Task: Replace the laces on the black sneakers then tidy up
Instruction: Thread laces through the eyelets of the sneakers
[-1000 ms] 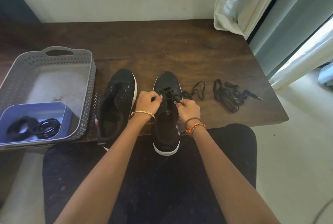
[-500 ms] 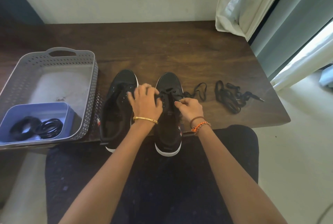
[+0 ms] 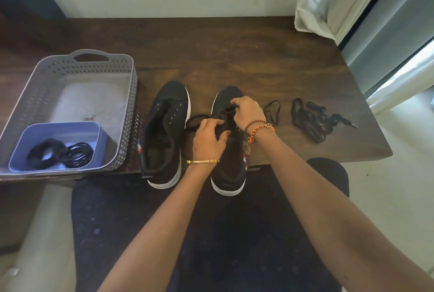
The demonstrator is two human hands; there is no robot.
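Because a flat black woven shoelace [image 3: 229, 111] is limp and nearly weightless, I judge it will not push through an eyelet on its own; I would take it close behind the stiff tip, where it can be steered, and hold the slack taut with the other hand. It looks matte, not slippery, and unlikely to break under a firm tug. My right hand [image 3: 249, 113] is curled over the lace at the lowest eyelets, fingertips pinching it, while my left hand [image 3: 209, 138] pinches the strand at about 8 o'clock from it, a loop spilling out leftward. Both work on the right-hand black canvas sneaker with a white sole [image 3: 229, 165], which stands toe-away at the near edge of the dark wooden table [image 3: 234, 57]. Its unlaced twin sneaker [image 3: 164, 136] sits just beside it at 9 o'clock, eyelets bare. At 3 o'clock lies a tangled pile of black laces [image 3: 312, 120]. At 9 o'clock, further off, a grey perforated plastic basket [image 3: 131, 103] holds a small blue tub [image 3: 21, 150] of coiled black laces [image 3: 61, 154].
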